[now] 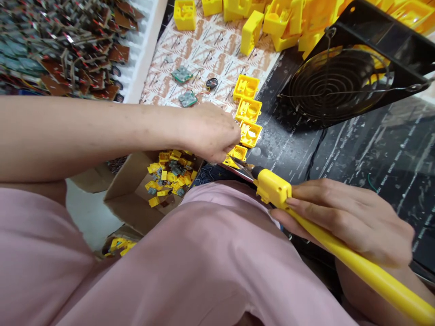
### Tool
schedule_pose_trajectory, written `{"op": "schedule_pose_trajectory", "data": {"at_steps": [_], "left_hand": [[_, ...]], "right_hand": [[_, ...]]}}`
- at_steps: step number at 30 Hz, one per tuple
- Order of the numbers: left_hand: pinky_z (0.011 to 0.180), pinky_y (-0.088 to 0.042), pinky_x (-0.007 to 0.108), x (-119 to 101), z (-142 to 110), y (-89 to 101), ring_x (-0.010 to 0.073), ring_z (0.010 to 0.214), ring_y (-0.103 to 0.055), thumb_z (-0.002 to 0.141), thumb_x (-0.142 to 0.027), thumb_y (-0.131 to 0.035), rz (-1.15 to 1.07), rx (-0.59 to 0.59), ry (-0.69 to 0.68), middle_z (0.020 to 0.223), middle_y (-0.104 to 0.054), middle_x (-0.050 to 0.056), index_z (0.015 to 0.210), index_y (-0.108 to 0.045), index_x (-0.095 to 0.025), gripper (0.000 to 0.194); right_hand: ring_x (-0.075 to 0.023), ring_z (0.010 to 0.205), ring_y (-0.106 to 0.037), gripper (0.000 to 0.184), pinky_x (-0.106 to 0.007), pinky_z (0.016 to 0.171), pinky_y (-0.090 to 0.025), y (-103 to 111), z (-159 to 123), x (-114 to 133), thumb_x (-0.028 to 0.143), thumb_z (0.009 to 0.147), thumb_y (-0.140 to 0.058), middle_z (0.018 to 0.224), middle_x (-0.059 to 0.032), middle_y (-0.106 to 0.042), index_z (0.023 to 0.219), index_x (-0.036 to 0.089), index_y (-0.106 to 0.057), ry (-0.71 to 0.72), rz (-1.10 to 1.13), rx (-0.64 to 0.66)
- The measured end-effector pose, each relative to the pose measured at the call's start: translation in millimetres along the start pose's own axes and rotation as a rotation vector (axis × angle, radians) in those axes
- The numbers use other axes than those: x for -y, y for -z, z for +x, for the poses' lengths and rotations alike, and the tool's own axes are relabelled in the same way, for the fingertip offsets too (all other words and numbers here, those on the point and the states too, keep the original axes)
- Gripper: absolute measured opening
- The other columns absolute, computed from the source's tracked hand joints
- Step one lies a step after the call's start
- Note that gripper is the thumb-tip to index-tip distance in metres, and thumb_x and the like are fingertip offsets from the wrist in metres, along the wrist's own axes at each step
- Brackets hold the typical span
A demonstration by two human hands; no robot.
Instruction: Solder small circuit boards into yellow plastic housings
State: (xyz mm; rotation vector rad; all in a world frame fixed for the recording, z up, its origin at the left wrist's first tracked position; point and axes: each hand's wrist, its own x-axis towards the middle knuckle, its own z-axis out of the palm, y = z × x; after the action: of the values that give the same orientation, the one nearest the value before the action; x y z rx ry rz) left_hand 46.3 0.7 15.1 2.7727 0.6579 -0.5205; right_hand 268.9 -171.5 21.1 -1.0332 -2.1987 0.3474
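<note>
A yellow tool point(277, 186), its long axis slanting from the lower right toward the middle of the view, points its dark metal tip up and left at the nearest of four small yellow cases point(249, 110) lined up along the bench edge. The right hand point(353, 217) closes around the handle, thumb below and fingers above. The left hand point(212, 131) reaches in from the left, fingers curled down beside the lower cases; blur and the knuckles hide whether it pinches anything.

The bench point(288, 151) wears a black, scuffed covering printed with "BENCH", with a brown-and-white patterned sheet point(200, 50) beyond the left hand. On the sheet lie two green boards point(182, 74) and a round black part point(211, 83). A black fan point(326, 86) stands tilted at right, its cord point(314, 154) trailing across the bench, and larger yellow housings point(253, 31) crowd the far edge.

At upper left, a white foam tray point(144, 54) holds a heap of brown and green boards. Below the left forearm, an open carton point(136, 194) contains yellow and gray pieces; a smaller box point(108, 240) beside pink clothing point(204, 235) holds more yellow pieces.
</note>
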Motion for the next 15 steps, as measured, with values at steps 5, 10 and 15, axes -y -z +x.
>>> {"op": "schedule_pose_trajectory", "data": {"at_steps": [5, 10, 15], "left_hand": [[0.076, -0.048, 0.033, 0.4, 1.3, -1.1, 0.0245, 0.073, -0.066, 0.067, -0.028, -0.072, -0.108, -0.049, 0.000, 0.049, -0.048, -0.001, 0.053, -0.059, -0.023, 0.021], [0.077, -0.048, 0.032, 1.9, 1.3, 0.4, 0.0244, 0.076, -0.066, 0.069, -0.033, -0.073, -0.140, -0.005, -0.007, 0.052, -0.051, 0.000, 0.053, -0.059, -0.023, 0.023], [0.074, -0.048, 0.031, 0.5, 2.3, 2.5, 0.0235, 0.073, -0.064, 0.070, -0.034, -0.071, -0.071, 0.008, -0.021, 0.053, -0.055, 0.001, 0.055, -0.060, -0.023, 0.022]], "right_hand": [[-0.0134, 0.075, -0.072, 0.026, -0.024, 0.067, -0.064, -7.2, 1.9, -5.9, 0.002, 0.079, -0.082, 0.083, -0.0053, -0.074, 0.096, 0.014, -0.066, 0.115, -0.029, -0.059], [-0.0123, 0.080, -0.071, 0.010, -0.025, 0.070, -0.062, 5.2, -0.7, 1.6, 0.018, 0.095, -0.073, 0.086, -0.0045, -0.074, 0.102, 0.019, -0.066, -0.042, -0.003, 0.052], [-0.0147, 0.075, -0.072, 0.024, -0.027, 0.069, -0.061, 10.7, -9.2, 8.5, 0.041, 0.104, -0.057, 0.080, -0.0025, -0.072, 0.090, 0.025, -0.069, -0.246, -0.069, 0.047]]}}
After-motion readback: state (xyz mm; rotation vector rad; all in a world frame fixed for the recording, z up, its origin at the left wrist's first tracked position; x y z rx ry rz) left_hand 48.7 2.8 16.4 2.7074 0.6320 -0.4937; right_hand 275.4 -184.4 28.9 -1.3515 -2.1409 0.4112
